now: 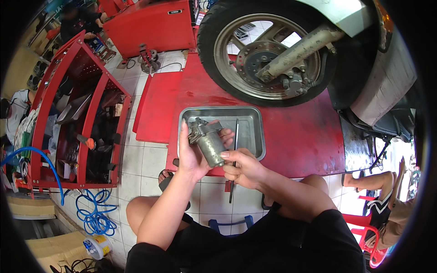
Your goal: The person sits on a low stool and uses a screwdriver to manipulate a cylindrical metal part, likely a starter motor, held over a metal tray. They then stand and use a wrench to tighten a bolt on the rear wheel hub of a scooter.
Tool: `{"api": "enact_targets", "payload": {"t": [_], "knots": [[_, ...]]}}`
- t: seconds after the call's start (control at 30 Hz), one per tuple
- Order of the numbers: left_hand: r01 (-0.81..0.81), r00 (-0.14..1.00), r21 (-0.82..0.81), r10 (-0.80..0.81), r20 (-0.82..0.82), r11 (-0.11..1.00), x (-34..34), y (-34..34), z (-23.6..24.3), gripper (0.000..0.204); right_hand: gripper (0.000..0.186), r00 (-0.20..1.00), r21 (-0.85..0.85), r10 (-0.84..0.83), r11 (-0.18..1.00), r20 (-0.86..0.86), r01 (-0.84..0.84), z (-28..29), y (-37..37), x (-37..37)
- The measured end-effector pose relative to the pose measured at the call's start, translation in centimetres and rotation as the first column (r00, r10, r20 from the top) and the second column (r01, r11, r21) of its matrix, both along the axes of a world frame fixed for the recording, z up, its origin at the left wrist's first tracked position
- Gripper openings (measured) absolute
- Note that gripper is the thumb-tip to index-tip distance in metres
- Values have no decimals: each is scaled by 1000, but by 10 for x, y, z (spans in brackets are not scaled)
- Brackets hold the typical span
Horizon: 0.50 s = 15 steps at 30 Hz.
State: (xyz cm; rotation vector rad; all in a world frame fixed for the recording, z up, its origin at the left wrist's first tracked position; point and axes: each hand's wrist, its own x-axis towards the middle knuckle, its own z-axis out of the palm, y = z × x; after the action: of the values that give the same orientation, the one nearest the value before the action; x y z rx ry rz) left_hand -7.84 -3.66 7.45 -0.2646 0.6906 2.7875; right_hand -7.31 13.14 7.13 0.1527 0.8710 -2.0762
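Observation:
My left hand (193, 163) is wrapped round a worn grey metal cylinder with a bracketed end, which looks like a starter motor (210, 146). It is held tilted, its bracketed end away from me. My right hand (248, 169) is closed round a long thin dark metal rod (236, 141), which stands nearly in line with my view; its tool end is too small to make out. The right thumb and fingers touch the near end of the motor. Beneath both hands lies a shallow metal tray (260, 132) on a red platform (300, 141).
Ahead stands a motorcycle's front wheel (207, 50) on the platform. A red tool rack (86, 136) is at the left, with a coiled blue hose (93, 214) on the tiles. Another person (77, 22) is at the far left; someone's arm (371, 183) shows beside a red chair (357, 219).

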Motion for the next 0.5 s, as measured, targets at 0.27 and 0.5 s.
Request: {"api": "enact_targets", "payload": {"t": [0.27, 0.5], "knots": [[-112, 964, -46, 120, 238, 993, 0, -18, -24, 75, 43, 886, 504, 463, 764, 5, -403, 41, 0, -21], [-165, 934, -151, 204, 293, 975, 5, -35, -28, 73, 40, 927, 230, 355, 918, -118, -322, 22, 19, -9]]}}
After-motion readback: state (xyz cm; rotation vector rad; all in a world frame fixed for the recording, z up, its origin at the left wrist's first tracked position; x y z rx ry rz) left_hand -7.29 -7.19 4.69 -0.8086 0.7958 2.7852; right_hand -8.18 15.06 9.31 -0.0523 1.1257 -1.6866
